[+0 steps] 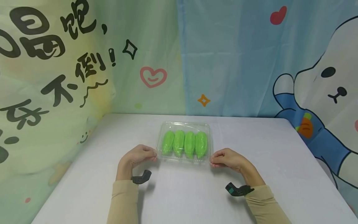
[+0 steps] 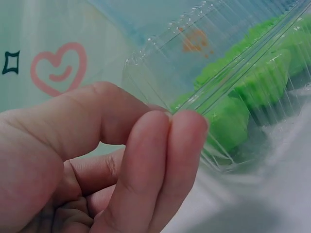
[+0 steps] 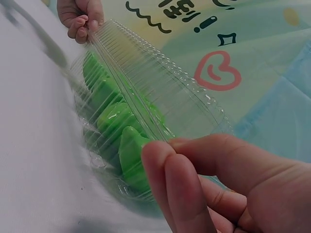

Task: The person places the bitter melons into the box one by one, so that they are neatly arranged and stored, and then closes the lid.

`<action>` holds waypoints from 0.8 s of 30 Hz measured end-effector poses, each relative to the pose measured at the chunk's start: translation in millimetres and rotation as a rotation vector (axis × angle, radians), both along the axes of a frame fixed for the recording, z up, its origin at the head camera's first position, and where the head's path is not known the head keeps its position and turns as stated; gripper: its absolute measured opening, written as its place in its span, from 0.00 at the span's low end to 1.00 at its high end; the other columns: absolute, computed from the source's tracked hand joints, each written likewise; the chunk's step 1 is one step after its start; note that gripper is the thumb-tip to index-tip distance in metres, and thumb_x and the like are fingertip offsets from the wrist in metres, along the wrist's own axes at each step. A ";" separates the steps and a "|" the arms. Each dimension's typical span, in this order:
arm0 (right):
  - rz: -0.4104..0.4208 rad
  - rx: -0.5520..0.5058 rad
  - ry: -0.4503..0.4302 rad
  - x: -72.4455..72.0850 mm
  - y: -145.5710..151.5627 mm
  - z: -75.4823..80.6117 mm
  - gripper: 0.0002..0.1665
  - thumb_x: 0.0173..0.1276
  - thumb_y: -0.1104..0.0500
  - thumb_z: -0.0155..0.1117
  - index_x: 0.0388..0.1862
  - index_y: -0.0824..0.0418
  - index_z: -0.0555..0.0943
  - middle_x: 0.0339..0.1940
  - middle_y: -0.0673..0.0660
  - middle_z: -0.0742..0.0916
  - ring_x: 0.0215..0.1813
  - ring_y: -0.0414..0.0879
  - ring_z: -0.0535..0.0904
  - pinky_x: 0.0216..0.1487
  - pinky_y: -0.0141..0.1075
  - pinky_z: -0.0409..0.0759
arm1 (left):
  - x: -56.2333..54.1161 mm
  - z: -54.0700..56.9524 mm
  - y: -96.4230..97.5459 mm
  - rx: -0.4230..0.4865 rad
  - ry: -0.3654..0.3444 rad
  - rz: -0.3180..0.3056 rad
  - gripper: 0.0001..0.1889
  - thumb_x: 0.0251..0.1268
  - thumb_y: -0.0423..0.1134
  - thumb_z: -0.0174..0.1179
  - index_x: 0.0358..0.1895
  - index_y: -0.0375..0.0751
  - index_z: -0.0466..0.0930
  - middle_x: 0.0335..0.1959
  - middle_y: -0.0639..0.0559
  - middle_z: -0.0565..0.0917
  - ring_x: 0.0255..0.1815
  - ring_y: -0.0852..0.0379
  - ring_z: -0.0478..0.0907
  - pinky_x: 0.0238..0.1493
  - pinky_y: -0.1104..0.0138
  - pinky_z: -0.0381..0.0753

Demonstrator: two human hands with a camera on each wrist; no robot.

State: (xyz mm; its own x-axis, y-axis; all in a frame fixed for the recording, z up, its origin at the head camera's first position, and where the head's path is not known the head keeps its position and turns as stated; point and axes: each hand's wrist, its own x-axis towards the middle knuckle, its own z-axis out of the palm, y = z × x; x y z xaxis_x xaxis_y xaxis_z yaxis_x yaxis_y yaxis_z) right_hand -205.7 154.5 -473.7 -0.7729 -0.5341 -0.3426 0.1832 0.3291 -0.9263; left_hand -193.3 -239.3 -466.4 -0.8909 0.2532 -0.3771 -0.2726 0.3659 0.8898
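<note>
A clear plastic clamshell box (image 1: pixel 183 125) stands toward the back of the white table, its lid closed over several bright green ridged pieces (image 1: pixel 179 143) lying side by side. My left hand (image 1: pixel 139 155) pinches the box's near left corner at the rim between thumb and fingers. At the opposite near corner, my right hand (image 1: pixel 227 159) pinches the rim in the same way. Both wrist views show the fingertips at the seam where lid and base meet, with the green pieces (image 2: pixel 262 77) behind the clear ribbed wall. The right wrist view also has the left hand (image 3: pixel 81 19) at the far corner.
The white table (image 1: pixel 179 193) ends at a printed curtain (image 1: pixel 223 62) close behind the box. Another printed cloth (image 1: pixel 56 130) hangs along the left side. Dark wrist cameras (image 1: pixel 141 177) stick out inward below each hand.
</note>
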 end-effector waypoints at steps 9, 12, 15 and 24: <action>-0.029 -0.018 -0.009 -0.8 -0.5 0.4 0.23 0.65 0.59 0.64 0.50 0.77 0.77 0.36 0.54 0.88 0.39 0.40 0.85 0.43 0.30 0.85 | 1.1 1.1 -1.4 0.011 -0.010 0.020 0.15 0.60 0.36 0.60 0.44 0.25 0.81 0.27 0.54 0.85 0.34 0.60 0.81 0.47 0.70 0.80; -0.025 -0.023 -0.030 0.2 -0.8 -1.3 0.23 0.65 0.58 0.64 0.50 0.76 0.78 0.38 0.55 0.88 0.40 0.41 0.85 0.45 0.32 0.85 | 0.7 0.6 -1.3 0.005 -0.013 0.034 0.15 0.61 0.36 0.60 0.45 0.26 0.81 0.27 0.53 0.85 0.35 0.60 0.81 0.49 0.69 0.80; -0.011 -0.031 -0.051 0.8 -1.2 -2.5 0.21 0.65 0.58 0.64 0.49 0.75 0.79 0.38 0.56 0.89 0.39 0.41 0.85 0.44 0.32 0.85 | 0.3 0.2 -0.8 -0.016 -0.010 0.045 0.15 0.61 0.37 0.60 0.44 0.28 0.82 0.28 0.53 0.86 0.35 0.60 0.82 0.51 0.67 0.79; -0.006 -0.063 -0.078 -0.3 -3.3 -4.6 0.17 0.65 0.61 0.63 0.46 0.75 0.79 0.34 0.54 0.88 0.37 0.39 0.85 0.41 0.29 0.85 | 0.6 -0.1 -0.8 -0.014 -0.008 0.053 0.15 0.60 0.35 0.60 0.44 0.26 0.82 0.27 0.53 0.85 0.34 0.61 0.81 0.48 0.70 0.79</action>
